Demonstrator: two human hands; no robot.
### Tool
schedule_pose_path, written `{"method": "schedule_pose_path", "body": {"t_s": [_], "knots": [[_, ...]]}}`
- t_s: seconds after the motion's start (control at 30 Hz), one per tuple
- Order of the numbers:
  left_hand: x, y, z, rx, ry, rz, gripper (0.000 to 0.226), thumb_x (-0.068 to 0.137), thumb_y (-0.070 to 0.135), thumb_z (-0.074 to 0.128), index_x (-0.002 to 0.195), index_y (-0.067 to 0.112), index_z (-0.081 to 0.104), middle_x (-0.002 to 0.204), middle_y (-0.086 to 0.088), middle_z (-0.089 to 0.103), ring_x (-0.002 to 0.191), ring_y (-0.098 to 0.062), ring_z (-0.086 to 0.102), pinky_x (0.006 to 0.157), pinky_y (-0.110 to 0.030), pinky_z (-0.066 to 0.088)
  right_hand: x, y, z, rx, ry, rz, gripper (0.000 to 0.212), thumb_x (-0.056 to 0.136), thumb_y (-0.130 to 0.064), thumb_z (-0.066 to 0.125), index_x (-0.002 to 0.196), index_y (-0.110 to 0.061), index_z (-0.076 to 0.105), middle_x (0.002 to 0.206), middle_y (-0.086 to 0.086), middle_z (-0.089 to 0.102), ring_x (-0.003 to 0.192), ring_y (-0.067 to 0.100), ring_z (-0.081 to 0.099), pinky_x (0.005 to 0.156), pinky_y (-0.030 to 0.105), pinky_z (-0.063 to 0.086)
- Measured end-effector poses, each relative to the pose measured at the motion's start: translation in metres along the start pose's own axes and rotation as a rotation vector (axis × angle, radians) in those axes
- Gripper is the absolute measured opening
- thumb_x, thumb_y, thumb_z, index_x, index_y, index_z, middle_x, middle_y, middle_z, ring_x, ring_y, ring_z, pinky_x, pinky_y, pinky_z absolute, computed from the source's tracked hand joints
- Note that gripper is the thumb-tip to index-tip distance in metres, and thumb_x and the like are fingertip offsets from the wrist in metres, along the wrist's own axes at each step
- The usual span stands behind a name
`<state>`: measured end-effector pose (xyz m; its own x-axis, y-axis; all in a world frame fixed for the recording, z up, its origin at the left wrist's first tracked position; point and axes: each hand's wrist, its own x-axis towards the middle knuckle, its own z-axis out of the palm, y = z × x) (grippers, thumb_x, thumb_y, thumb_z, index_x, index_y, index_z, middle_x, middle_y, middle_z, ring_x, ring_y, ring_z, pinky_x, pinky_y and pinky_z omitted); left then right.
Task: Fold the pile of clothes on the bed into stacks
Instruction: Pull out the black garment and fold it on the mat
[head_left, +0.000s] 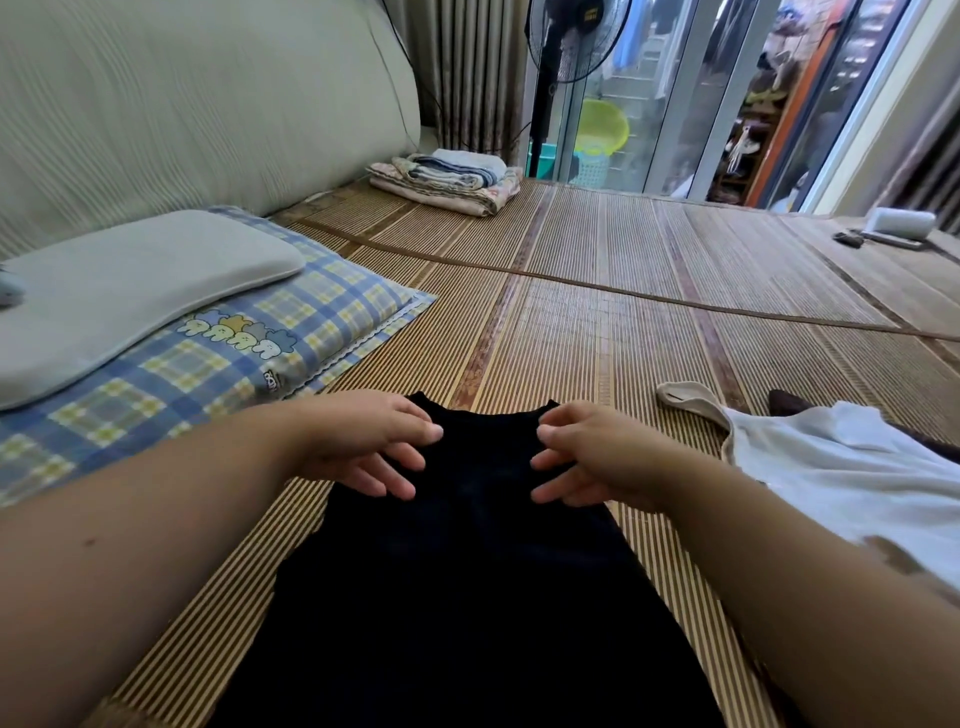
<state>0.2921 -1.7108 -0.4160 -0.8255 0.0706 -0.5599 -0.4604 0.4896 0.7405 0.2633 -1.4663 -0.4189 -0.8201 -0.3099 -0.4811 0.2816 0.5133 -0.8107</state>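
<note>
A black sleeveless garment (467, 582) lies flat on the bamboo mat (597, 322), its neckline pointing away from me. My left hand (369, 441) rests on its upper left shoulder area with fingers spread. On the upper right shoulder area lies my right hand (587, 457), fingers spread as well. Neither hand grips the cloth. To the right, a white garment (852, 467) with a beige strap (696, 402) lies crumpled on the mat. A dark piece of cloth (787, 402) peeks out behind it.
A grey pillow (130, 291) on a blue plaid pillow (249, 353) lies at the left by the headboard. Folded blankets (447, 179) sit at the far edge near a standing fan (566, 47). A white roll (901, 224) lies far right.
</note>
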Motion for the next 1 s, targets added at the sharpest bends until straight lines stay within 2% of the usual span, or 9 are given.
{"method": "schedule_pose_path", "body": {"t_s": [0.1, 0.23, 0.37, 0.43, 0.6, 0.67, 0.73, 0.9, 1.0], "knots": [[0.027, -0.017, 0.003, 0.172, 0.226, -0.007, 0.038, 0.092, 0.036, 0.061, 0.126, 0.023, 0.051, 0.111, -0.005, 0.062, 0.09, -0.017, 0.066, 0.066, -0.029, 0.052, 0.029, 0.021, -0.007, -0.076, 0.174, 0.012, 0.026, 0.097, -0.019, 0.05, 0.124, -0.018, 0.047, 0.106, 0.01, 0.063, 0.086, 0.023, 0.071, 0.065, 0.034, 0.053], [0.058, -0.042, -0.007, 0.374, 0.491, -0.141, 0.069, 0.085, 0.041, 0.067, 0.14, 0.006, 0.041, 0.14, -0.014, 0.048, 0.124, -0.03, 0.05, 0.096, -0.036, 0.043, 0.062, 0.048, -0.024, -0.215, 0.376, 0.09, 0.053, 0.088, -0.022, 0.065, 0.135, -0.008, 0.044, 0.123, 0.012, 0.058, 0.102, 0.024, 0.06, 0.075, 0.034, 0.048], [0.093, -0.051, -0.008, 0.146, 0.506, -0.18, 0.059, 0.082, 0.039, 0.073, 0.122, -0.002, 0.055, 0.118, -0.015, 0.062, 0.103, -0.031, 0.061, 0.081, -0.033, 0.048, 0.094, 0.054, -0.021, 0.008, 0.351, 0.146, 0.065, 0.078, -0.031, 0.077, 0.128, -0.002, 0.047, 0.117, 0.014, 0.06, 0.097, 0.027, 0.063, 0.083, 0.038, 0.055], [0.107, -0.049, -0.007, 0.064, 0.495, -0.165, 0.054, 0.08, 0.038, 0.076, 0.114, -0.001, 0.062, 0.107, -0.013, 0.066, 0.092, -0.03, 0.065, 0.083, -0.037, 0.054, 0.109, 0.051, -0.019, 0.03, 0.326, 0.151, 0.052, 0.075, -0.028, 0.08, 0.115, -0.002, 0.057, 0.104, 0.013, 0.066, 0.09, 0.028, 0.067, 0.084, 0.042, 0.056], [0.134, -0.036, -0.024, -0.201, 0.497, -0.069, 0.046, 0.089, 0.034, 0.062, 0.126, 0.008, 0.054, 0.118, -0.012, 0.062, 0.103, -0.034, 0.062, 0.092, -0.046, 0.052, 0.14, 0.031, -0.032, 0.168, 0.351, 0.048, 0.017, 0.091, -0.007, 0.061, 0.108, -0.005, 0.06, 0.094, 0.013, 0.067, 0.083, 0.028, 0.066, 0.074, 0.038, 0.056], [0.138, -0.027, -0.037, -0.384, 0.516, -0.04, 0.053, 0.087, 0.036, 0.06, 0.132, 0.012, 0.048, 0.125, -0.011, 0.059, 0.107, -0.035, 0.061, 0.093, -0.051, 0.051, 0.15, 0.023, -0.045, 0.227, 0.407, -0.051, 0.015, 0.091, -0.007, 0.059, 0.106, -0.008, 0.061, 0.098, 0.012, 0.067, 0.089, 0.029, 0.066, 0.083, 0.042, 0.055], [0.134, -0.009, -0.048, -0.528, 0.547, 0.049, 0.035, 0.094, 0.025, 0.054, 0.128, 0.015, 0.05, 0.12, -0.012, 0.061, 0.104, -0.032, 0.063, 0.092, -0.049, 0.052, 0.156, 0.016, -0.059, 0.246, 0.478, -0.136, 0.015, 0.09, -0.009, 0.061, 0.105, -0.01, 0.063, 0.102, 0.013, 0.068, 0.092, 0.03, 0.066, 0.089, 0.046, 0.054], [0.11, 0.031, -0.065, -0.491, 0.524, 0.33, 0.019, 0.096, 0.003, 0.045, 0.102, 0.017, 0.056, 0.09, -0.008, 0.061, 0.071, -0.017, 0.059, 0.057, -0.028, 0.051, 0.133, -0.007, -0.086, 0.367, 0.484, -0.37, 0.022, 0.086, -0.004, 0.061, 0.107, -0.011, 0.063, 0.096, 0.01, 0.068, 0.081, 0.023, 0.067, 0.068, 0.034, 0.054], [0.081, 0.024, -0.07, -0.392, 0.405, 0.402, 0.03, 0.092, -0.003, 0.046, 0.106, 0.02, 0.059, 0.094, -0.005, 0.061, 0.076, -0.012, 0.058, 0.064, -0.026, 0.045, 0.093, -0.005, -0.091, 0.326, 0.451, -0.499, 0.024, 0.083, 0.006, 0.06, 0.095, -0.014, 0.063, 0.091, 0.007, 0.068, 0.08, 0.021, 0.066, 0.072, 0.033, 0.054]]}}
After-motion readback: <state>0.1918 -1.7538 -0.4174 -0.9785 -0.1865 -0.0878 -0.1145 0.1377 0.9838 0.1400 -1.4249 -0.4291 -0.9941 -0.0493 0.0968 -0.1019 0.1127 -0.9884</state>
